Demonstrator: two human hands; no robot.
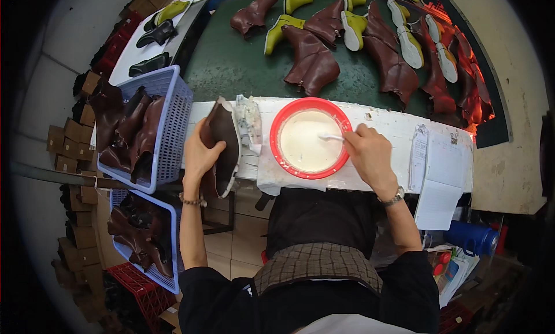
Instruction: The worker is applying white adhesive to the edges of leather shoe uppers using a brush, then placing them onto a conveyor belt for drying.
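My left hand [201, 153] is closed around a brown leather boot upper [224, 138], its thumb pressed on the leather. The upper stands on end at the front edge of the white table, with a pale line along its right edge. My right hand [372, 159] grips a thin white-handled tool [330, 137], perhaps a brush; its tip is in the milky liquid [302, 144]. That liquid fills much of a red plastic bowl [276, 138] standing between my hands. Right beside the upper lies a crumpled, stained cloth or paper [248, 121].
Blue plastic baskets [172, 128] of brown uppers stand at the left. Beyond the white table, a green work surface [231, 68] carries several brown uppers [312, 61] and yellow-green shoe forms [284, 28] with pale soles. Papers [436, 178] and a blue jug [471, 237] are at the right.
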